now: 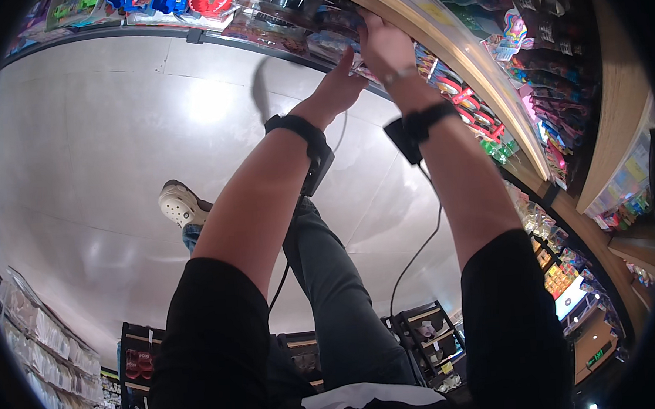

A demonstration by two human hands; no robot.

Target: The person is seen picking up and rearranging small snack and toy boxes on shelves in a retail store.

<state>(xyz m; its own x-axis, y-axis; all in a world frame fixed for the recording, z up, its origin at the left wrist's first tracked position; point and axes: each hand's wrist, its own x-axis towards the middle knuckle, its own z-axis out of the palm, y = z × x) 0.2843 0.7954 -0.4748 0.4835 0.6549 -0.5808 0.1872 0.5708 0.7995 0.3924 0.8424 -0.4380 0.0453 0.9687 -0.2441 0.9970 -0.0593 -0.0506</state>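
Both my arms stretch forward to a low shelf of packaged goods (326, 45). My left hand (338, 91) is at the shelf's front edge, its thumb raised and apart from the other fingers, beside the clear-wrapped packages. Just right of it and farther in, my right hand (388, 52) bends down among the packages with its fingers curled. The fingertips are partly hidden, and what they hold, if anything, cannot be made out. Each forearm wears a black strap with a small box (318, 168) and a cable.
A wooden shelf board (468, 56) runs close along my right hand, with red-and-black packaged items (470, 108) below it. Blue and red toys (209, 3) lie at the far left. The grey floor (116, 134) spreads to the left, with a light clog (179, 205) on it.
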